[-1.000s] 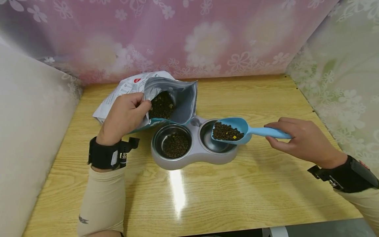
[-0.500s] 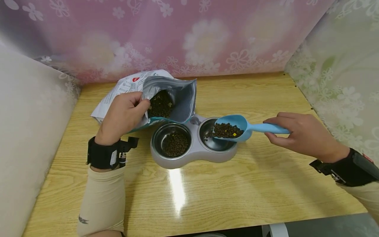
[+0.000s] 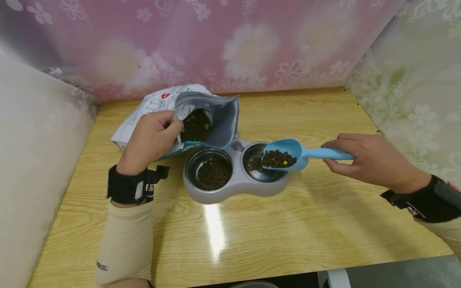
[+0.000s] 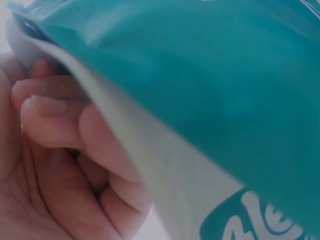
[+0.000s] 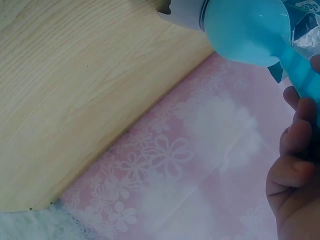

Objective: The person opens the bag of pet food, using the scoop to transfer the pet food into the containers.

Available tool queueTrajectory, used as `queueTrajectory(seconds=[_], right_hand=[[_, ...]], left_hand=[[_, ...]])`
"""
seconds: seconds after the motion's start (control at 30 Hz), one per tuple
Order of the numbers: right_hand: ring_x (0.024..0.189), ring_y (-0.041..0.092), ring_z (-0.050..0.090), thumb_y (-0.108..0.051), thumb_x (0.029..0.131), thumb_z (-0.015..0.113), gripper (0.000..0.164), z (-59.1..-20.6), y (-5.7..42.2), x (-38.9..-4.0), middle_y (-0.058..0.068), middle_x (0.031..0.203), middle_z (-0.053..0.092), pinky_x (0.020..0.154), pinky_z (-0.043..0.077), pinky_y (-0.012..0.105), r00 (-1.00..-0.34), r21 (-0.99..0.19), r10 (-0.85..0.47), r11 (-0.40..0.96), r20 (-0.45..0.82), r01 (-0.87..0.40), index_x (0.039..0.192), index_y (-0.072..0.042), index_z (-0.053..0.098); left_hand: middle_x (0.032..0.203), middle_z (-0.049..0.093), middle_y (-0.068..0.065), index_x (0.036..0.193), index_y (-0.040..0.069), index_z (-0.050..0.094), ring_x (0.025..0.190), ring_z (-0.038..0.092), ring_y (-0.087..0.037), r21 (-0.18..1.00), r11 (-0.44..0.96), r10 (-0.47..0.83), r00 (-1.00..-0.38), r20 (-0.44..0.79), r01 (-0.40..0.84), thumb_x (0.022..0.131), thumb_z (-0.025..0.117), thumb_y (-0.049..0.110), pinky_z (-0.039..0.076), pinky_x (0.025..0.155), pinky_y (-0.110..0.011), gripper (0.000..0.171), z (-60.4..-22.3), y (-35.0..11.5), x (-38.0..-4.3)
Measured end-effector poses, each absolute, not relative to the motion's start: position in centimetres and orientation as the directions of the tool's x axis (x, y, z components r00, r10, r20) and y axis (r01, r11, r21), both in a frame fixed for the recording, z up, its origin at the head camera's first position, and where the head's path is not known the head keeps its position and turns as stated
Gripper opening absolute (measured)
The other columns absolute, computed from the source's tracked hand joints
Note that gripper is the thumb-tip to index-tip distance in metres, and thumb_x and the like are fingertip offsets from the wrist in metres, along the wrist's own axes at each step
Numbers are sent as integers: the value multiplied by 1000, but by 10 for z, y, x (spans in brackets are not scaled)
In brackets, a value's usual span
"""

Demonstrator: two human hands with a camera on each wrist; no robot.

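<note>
My right hand (image 3: 371, 160) grips the handle of a blue scoop (image 3: 304, 154), its fingers curled round it in the right wrist view too. Brown kibble (image 3: 279, 159) with a yellow piece lies in the scoop, whose lip is tilted over the right steel bowl (image 3: 266, 180). A small heap of kibble (image 3: 255, 163) sits in that bowl. The left steel bowl (image 3: 194, 164) holds more kibble, and both bowls sit in one grey double stand (image 3: 239, 188). My left hand (image 3: 149, 138) pinches the edge of a pet food bag (image 3: 225, 122), holding its mouth open. Kibble shows inside the bag.
The wooden table (image 3: 252, 236) ends at a pink floral backdrop (image 3: 252, 52) behind and pale walls at both sides. The bag lies at the back left, its mouth close against the bowl stand. Below the front edge is a white object (image 3: 338, 278).
The scoop has tipped and shifted slightly right. Kibble has slid from it into the right bowl, where a small heap has formed. My left hand stays on the bag.
</note>
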State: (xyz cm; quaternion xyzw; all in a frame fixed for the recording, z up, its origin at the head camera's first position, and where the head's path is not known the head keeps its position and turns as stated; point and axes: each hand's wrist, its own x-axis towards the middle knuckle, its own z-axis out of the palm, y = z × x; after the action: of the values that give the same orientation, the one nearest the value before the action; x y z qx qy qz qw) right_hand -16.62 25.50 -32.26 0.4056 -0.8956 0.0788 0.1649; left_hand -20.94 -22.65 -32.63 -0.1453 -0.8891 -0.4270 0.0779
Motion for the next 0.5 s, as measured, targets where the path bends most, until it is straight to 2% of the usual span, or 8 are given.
queueTrajectory(seconds=[0.5], right_hand=[[58, -3, 41, -61, 104, 39, 63, -311, 253, -163, -9, 76, 58, 46, 34, 21, -613, 44, -710, 665, 348, -745, 102, -11, 76]], left_hand=[[55, 32, -2, 65, 8, 44, 47, 33, -21, 738, 594, 193, -947, 255, 320, 98, 53, 16, 23, 47, -31, 35, -325, -227, -209]])
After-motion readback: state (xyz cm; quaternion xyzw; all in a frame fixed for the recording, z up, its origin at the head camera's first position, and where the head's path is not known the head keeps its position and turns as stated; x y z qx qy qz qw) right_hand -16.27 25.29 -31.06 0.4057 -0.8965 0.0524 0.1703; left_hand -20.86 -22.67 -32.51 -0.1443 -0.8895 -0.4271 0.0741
